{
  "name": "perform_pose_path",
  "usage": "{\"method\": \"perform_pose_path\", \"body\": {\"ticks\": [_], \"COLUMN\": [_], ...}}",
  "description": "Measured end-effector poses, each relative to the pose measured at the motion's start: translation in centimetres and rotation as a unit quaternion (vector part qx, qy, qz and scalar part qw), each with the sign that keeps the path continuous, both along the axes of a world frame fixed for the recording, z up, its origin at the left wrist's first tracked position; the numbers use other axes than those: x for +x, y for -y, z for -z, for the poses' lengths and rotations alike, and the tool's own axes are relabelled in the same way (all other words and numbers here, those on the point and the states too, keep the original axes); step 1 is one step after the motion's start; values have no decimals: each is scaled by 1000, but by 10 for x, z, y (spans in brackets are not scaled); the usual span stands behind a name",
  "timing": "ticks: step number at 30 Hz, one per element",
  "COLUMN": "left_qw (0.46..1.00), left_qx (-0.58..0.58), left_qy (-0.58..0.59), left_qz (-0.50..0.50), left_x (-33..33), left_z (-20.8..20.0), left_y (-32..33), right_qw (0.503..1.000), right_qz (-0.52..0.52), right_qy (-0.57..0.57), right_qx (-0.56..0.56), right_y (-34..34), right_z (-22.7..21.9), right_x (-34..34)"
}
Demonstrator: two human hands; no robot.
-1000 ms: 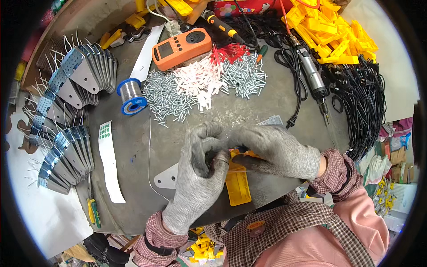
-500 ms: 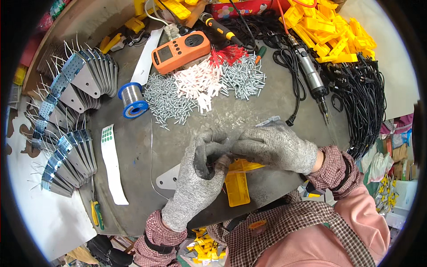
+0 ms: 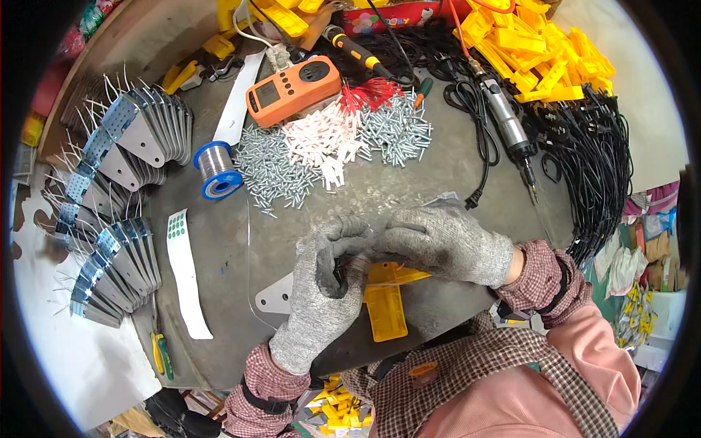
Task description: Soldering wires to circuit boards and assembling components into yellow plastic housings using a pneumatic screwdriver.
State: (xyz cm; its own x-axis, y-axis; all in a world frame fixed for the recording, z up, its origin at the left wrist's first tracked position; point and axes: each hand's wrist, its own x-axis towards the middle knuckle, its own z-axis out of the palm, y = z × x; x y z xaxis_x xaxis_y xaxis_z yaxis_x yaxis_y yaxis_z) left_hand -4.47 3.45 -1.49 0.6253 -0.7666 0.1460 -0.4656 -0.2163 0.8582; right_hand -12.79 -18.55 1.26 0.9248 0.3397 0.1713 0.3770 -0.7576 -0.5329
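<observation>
Both hands wear grey knit gloves with dark palms, and their fingertips meet over the near middle of the bench. My left hand (image 3: 328,281) has its fingers curled and closed. My right hand (image 3: 449,244) is closed too, thumb and fingers pressed together beside the left fingertips. What they grip is hidden by the gloves. Just below the fingers sits a yellow plastic housing (image 3: 387,315), its upper part partly covered by the right hand. A flat grey metal plate with holes (image 3: 273,297) lies to the left, partly under my left hand.
Across the back lie screws (image 3: 274,171), white sleeves (image 3: 321,139), an orange meter (image 3: 292,91) and a pile of yellow housings (image 3: 540,51). A solder spool (image 3: 217,169) and stacked metal brackets (image 3: 120,248) stand left. An electric screwdriver (image 3: 504,117) and black cables (image 3: 595,168) are right.
Both hands have shifted slightly left, still together with fingers closed. The whole view has moved a little. The yellow housing and the plate stay on the bench.
</observation>
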Motion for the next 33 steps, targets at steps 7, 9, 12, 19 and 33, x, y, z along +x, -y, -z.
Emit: {"method": "perform_pose_path", "body": {"ticks": [7, 9, 12, 19, 33], "left_qw": [989, 993, 988, 944, 971], "left_qx": [17, 28, 48, 83, 106], "left_qy": [144, 116, 133, 306, 213], "left_qz": [-23, 16, 61, 87, 31], "left_x": [12, 8, 5, 4, -21], "left_z": [-34, -42, -42, -57, -27], "left_y": [-31, -38, -39, -36, 1], "right_qw": [946, 915, 895, 918, 993], "right_qz": [113, 104, 108, 86, 65], "right_qy": [-172, -221, -258, -233, -40], "right_qx": [250, 320, 348, 309, 91], "right_y": [1, 3, 1, 7, 21], "right_z": [13, 19, 18, 20, -31], "right_x": [13, 15, 16, 12, -19]}}
